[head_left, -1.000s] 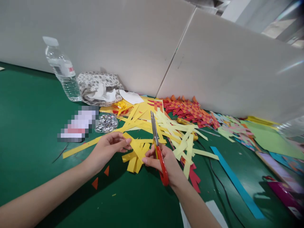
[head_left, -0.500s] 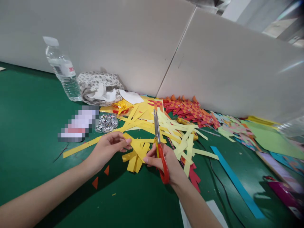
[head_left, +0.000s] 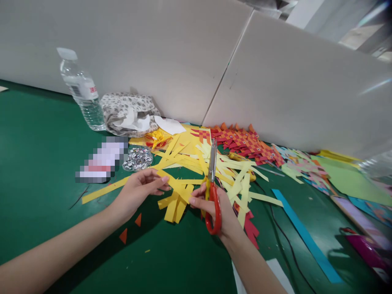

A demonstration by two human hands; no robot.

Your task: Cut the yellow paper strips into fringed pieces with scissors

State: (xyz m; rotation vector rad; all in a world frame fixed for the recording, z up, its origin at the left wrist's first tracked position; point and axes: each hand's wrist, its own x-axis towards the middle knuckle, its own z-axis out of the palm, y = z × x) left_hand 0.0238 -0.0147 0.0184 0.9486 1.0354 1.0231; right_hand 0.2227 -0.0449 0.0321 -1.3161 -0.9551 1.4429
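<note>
My left hand [head_left: 137, 196] pinches one end of a yellow paper strip [head_left: 177, 187] between thumb and fingers. The strip's other end is at the thumb and fingertips of my right hand [head_left: 225, 210]. That hand also grips a pair of scissors [head_left: 212, 165] with red and yellow handles; the blades look closed and point away from me. Below the held strip lie short yellow paper pieces [head_left: 176, 208]. Beyond both hands, longer yellow strips [head_left: 186, 163] and pale yellow strips [head_left: 240, 183] are heaped together.
A water bottle [head_left: 82, 92] and a patterned cloth pouch [head_left: 128, 108] stand by the partition. Nearby are a dish of googly eyes [head_left: 137, 158] and red-orange woven paper pieces [head_left: 248, 145]. A blue strip [head_left: 306, 234] and a black cable [head_left: 283, 237] lie to the right.
My right hand and the scissors have moved slightly right, and the scissors stand more upright. The strip's right end has risen a little. My left hand has hardly moved.
</note>
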